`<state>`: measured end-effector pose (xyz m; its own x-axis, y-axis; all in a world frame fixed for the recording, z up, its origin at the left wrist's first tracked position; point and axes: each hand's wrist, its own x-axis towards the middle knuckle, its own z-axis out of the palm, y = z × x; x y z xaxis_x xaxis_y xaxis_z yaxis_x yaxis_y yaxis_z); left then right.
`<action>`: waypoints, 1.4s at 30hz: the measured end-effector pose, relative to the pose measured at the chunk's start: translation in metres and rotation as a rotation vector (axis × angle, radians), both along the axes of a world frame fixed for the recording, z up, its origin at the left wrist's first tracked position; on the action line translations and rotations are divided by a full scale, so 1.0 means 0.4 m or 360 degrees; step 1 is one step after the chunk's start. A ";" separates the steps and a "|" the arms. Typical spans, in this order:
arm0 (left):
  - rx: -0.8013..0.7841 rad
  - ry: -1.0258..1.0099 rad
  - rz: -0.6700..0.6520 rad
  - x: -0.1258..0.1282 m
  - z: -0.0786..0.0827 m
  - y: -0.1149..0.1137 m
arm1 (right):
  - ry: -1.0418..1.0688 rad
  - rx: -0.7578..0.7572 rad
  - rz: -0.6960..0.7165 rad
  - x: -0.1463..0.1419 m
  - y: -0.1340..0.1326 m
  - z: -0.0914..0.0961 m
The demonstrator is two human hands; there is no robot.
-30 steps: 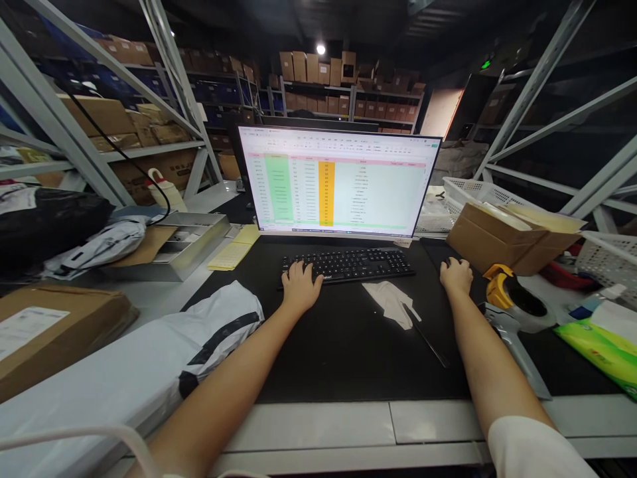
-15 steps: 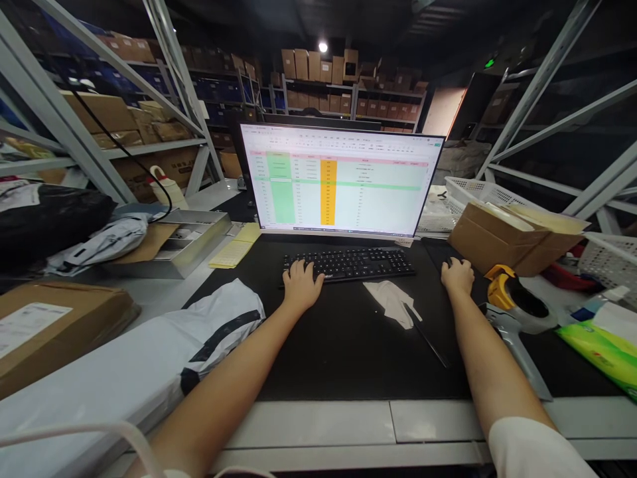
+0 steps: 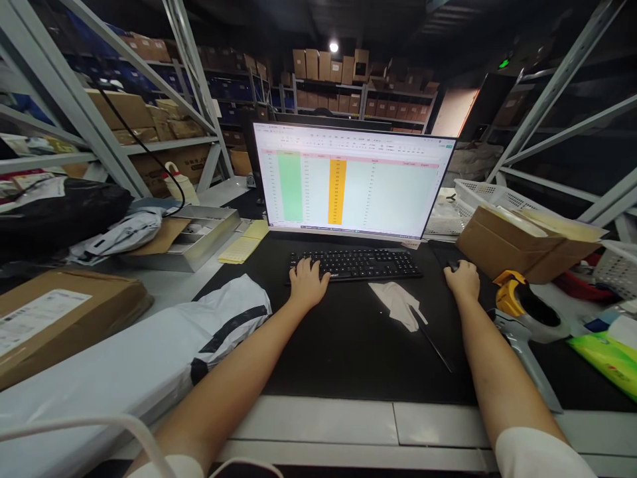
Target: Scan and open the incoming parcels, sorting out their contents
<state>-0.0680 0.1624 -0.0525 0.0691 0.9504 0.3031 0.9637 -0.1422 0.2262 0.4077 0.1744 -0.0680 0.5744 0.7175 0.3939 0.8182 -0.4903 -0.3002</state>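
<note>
My left hand (image 3: 307, 283) rests on the left end of a black keyboard (image 3: 368, 262), its fingers spread over the keys. On the right side of the black desk mat (image 3: 343, 352), my right hand (image 3: 464, 279) is curled over a dark computer mouse (image 3: 454, 265), mostly hidden under the fingers. Behind the keyboard stands a monitor (image 3: 398, 192) showing a spreadsheet with a green and an orange column. Between my arms lie a crumpled white tissue (image 3: 397, 304) and a thin black stick (image 3: 436, 350), apart from both hands.
At left are a white wrapped parcel (image 3: 124, 345), a brown carton (image 3: 99, 312), an open grey box (image 3: 209, 242) and yellow paper (image 3: 245, 243). A tape dispenser (image 3: 530, 315), a cardboard box (image 3: 522, 242), white baskets (image 3: 490, 192) and a green tissue pack (image 3: 607, 358) stand at right.
The spreadsheet has scrolled: the highlighted green row is gone and different rows show. The whole view has shifted slightly. Both hands keep their places on the keyboard and mouse.
</note>
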 end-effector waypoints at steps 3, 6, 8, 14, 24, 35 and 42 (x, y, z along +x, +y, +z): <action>-0.0007 0.0001 0.0001 -0.001 0.002 -0.002 | -0.0020 -0.0008 0.0017 0.000 0.000 -0.002; 0.0006 0.0002 0.0004 -0.001 0.001 -0.002 | -0.0025 0.0000 0.0022 0.001 -0.001 -0.002; 0.0007 0.0000 0.0004 -0.001 0.001 -0.002 | -0.0027 0.0020 0.0015 0.001 -0.002 0.000; 0.0001 -0.0006 -0.0003 0.002 0.005 -0.007 | -0.0013 0.0067 -0.0063 -0.003 -0.005 0.005; 0.0034 -0.0030 -0.0010 0.000 -0.007 -0.002 | 0.0005 0.0037 0.0008 0.005 -0.003 -0.001; 0.0033 -0.0095 -0.0031 -0.001 -0.008 0.000 | 0.0082 0.0010 0.0073 0.017 -0.001 -0.001; 0.0111 -0.0098 -0.0129 0.015 0.009 -0.021 | -0.0080 -0.0010 0.0168 0.032 -0.020 -0.001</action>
